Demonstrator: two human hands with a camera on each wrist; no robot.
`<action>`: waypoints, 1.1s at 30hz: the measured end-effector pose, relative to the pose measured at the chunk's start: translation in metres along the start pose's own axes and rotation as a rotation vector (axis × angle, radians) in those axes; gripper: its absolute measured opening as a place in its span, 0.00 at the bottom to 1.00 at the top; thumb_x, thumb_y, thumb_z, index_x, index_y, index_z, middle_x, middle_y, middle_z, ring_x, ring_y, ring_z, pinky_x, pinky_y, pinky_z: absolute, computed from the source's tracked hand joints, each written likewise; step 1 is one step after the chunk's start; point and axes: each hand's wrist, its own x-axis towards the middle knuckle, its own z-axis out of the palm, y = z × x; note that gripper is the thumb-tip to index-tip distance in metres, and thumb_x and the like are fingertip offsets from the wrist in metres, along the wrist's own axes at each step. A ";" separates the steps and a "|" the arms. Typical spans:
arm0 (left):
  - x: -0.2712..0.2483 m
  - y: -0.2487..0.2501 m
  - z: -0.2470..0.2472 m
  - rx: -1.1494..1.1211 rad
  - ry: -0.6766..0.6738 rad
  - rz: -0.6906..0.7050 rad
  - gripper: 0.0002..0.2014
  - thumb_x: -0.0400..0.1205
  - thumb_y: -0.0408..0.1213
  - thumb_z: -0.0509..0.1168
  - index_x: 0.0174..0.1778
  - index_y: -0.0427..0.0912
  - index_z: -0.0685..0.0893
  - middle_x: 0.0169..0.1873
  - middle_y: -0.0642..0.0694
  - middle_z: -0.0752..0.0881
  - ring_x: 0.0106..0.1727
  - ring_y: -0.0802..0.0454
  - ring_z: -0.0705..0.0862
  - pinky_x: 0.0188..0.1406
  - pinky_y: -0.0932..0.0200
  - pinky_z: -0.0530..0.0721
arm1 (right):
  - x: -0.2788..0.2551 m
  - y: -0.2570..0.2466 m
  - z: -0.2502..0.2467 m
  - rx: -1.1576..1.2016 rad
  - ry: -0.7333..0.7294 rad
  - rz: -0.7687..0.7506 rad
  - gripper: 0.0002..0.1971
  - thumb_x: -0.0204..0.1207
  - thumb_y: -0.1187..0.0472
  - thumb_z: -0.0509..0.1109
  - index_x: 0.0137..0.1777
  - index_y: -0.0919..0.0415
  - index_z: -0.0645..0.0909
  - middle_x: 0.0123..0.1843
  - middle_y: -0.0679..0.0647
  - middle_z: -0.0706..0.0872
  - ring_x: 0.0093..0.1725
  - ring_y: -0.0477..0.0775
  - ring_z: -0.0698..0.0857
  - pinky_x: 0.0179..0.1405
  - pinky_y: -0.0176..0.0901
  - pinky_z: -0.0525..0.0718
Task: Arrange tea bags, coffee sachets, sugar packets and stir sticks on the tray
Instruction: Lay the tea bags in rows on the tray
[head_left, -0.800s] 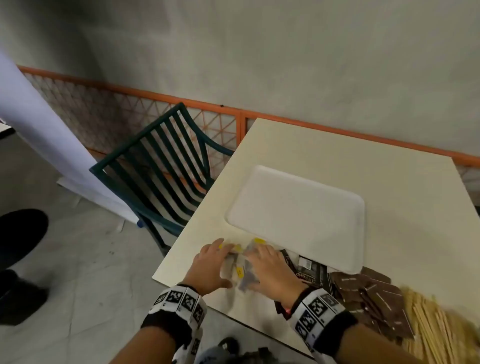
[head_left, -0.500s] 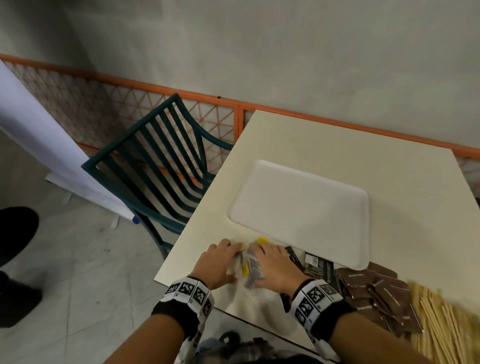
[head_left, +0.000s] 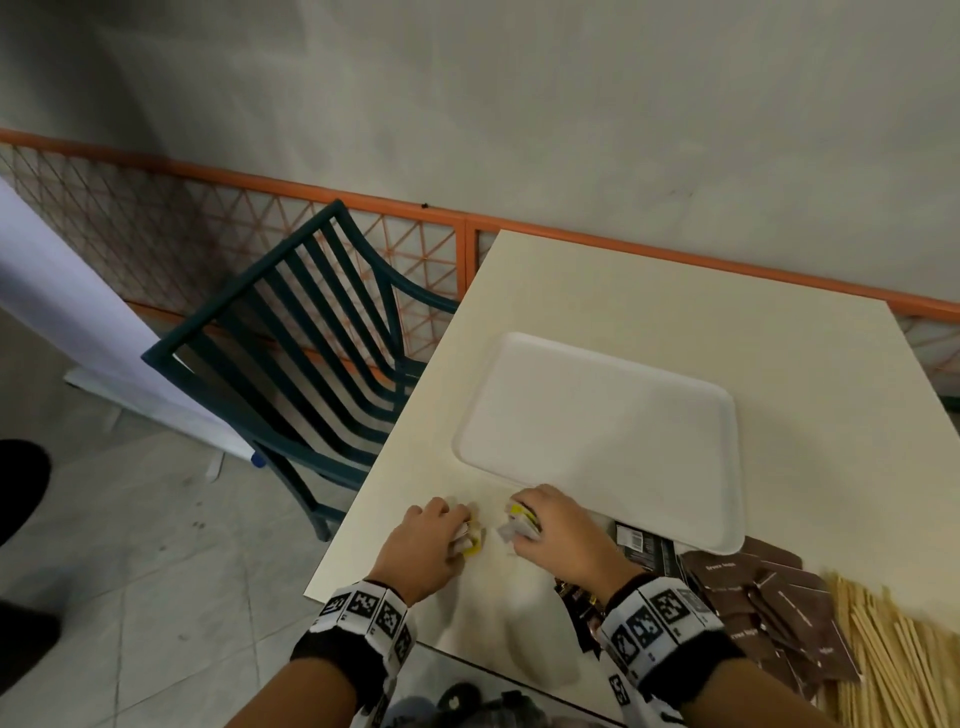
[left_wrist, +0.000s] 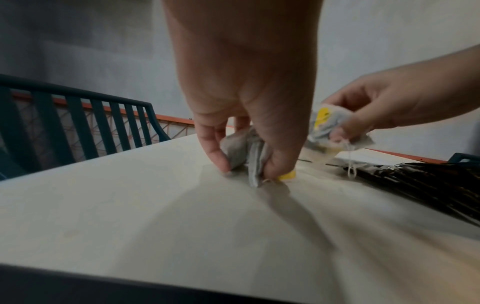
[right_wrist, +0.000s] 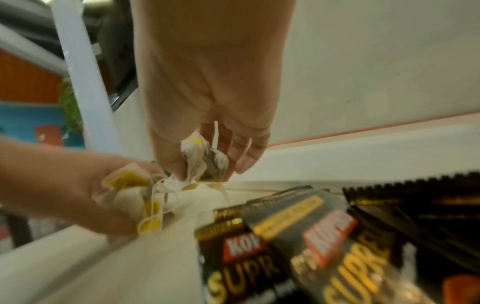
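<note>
Tea bags, limp grey paper pouches with yellow tags (left_wrist: 244, 152), sit bunched in each hand: left hand (head_left: 423, 543) pinches some against the surface's near-left corner, right hand (head_left: 558, 530) grips others beside the white tray (head_left: 597, 415). Light, tearable; hold bodies, not strings.

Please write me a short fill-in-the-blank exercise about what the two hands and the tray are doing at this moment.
1. Each hand, the left hand and the right hand, grips a bunch of ____ with yellow tags.
2. The white tray holds ____ items so far.
3. The dark coffee sachets lie beside the ____ hand.
4. The wooden stir sticks lie at the table's ____ edge.

Missing words: tea bags; no; right; right
</note>
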 end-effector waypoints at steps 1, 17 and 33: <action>0.000 -0.001 -0.002 -0.033 0.011 0.002 0.24 0.77 0.43 0.63 0.71 0.51 0.70 0.63 0.46 0.75 0.59 0.43 0.76 0.59 0.55 0.76 | 0.000 -0.001 -0.004 0.085 0.039 0.019 0.15 0.72 0.55 0.68 0.58 0.56 0.79 0.53 0.55 0.82 0.51 0.54 0.81 0.43 0.38 0.73; 0.003 0.008 -0.039 -1.748 -0.301 -0.134 0.20 0.76 0.28 0.62 0.66 0.38 0.76 0.52 0.39 0.87 0.55 0.41 0.86 0.55 0.45 0.85 | -0.001 -0.040 -0.003 0.474 0.314 -0.098 0.19 0.79 0.54 0.65 0.69 0.43 0.68 0.62 0.39 0.77 0.61 0.36 0.77 0.58 0.21 0.72; 0.014 0.011 -0.052 -1.939 -0.248 -0.181 0.15 0.76 0.38 0.67 0.57 0.37 0.82 0.43 0.39 0.87 0.40 0.49 0.87 0.35 0.58 0.87 | -0.006 -0.042 0.016 0.366 0.395 -0.060 0.31 0.74 0.45 0.68 0.74 0.41 0.57 0.66 0.29 0.64 0.69 0.29 0.64 0.62 0.15 0.61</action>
